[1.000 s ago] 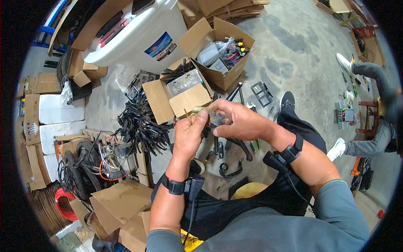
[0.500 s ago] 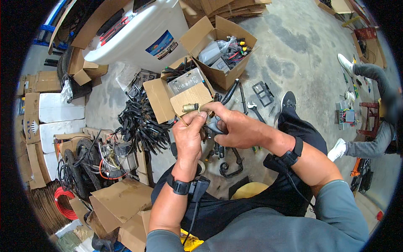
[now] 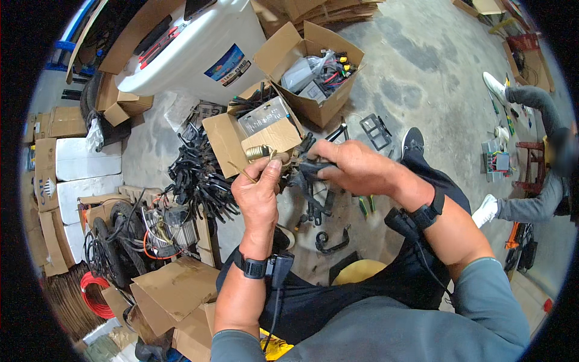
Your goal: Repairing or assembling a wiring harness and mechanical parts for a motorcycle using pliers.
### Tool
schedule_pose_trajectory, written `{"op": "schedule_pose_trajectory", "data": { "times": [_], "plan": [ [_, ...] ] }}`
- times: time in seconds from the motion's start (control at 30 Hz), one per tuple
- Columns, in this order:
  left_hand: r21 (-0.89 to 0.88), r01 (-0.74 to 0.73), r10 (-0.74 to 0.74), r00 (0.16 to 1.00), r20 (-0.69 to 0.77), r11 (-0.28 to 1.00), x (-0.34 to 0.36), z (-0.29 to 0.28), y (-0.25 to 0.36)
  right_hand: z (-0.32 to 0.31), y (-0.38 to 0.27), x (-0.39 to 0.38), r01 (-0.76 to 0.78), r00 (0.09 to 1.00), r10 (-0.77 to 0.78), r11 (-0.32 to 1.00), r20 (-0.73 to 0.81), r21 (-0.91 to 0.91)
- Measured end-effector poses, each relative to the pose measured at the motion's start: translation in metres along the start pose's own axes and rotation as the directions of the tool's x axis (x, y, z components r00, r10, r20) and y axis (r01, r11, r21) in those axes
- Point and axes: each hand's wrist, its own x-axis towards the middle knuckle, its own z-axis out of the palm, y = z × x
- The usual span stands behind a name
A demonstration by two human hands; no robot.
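Observation:
My left hand pinches a brass-coloured metal part with a coiled spring and thin protruding ends. My right hand closes on a dark grey part, just right of the coil; its exact shape is hidden by the fingers. Below my hands lie loose black metal parts and green-handled pliers. An open carton with a silver plate stands behind them, beside a tangled pile of black levers.
Another carton holds cables, beside a white plastic tub. At left are foam blocks, tyres and a motor; flattened cardboard lies lower left. Another person's legs and tools are at right.
Both hands have shifted; the brass part in my left hand has moved left. My right hand has moved slightly right and opened a gap from the left thumb, still gripping the grey part.

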Motion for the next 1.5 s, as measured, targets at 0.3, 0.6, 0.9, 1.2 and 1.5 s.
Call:
{"op": "schedule_pose_trajectory", "data": {
  "times": [0.3,0.6,0.9,1.2,1.5],
  "plan": [
    [0.074,-0.072,0.064,0.992,0.105,0.995,-0.001,0.004,0.003,-0.011,0.016,0.005,0.114,0.991,-0.126,0.966,-0.038,-0.234],
    [0.131,-0.09,0.061,0.975,0.213,0.987,0.001,0.005,-0.004,-0.014,0.01,0.001,0.021,1.0,-0.013,0.864,0.02,-0.502],
    [0.028,0.024,-0.031,0.965,0.262,0.999,0.004,-0.003,-0.001,-0.017,0.004,0.002,0.019,1.0,-0.02,0.897,0.0,-0.441],
    [0.1,-0.012,-0.021,0.946,0.323,0.995,0.003,-0.005,0.001,-0.013,0.009,0.006,0.232,0.95,-0.312,0.764,-0.031,-0.602],
    [-0.013,0.001,0.002,0.974,0.229,1.0,0.003,0.001,-0.003,-0.005,0.002,0.005,0.178,0.96,-0.271,0.771,-0.063,-0.611]
  ]
}}
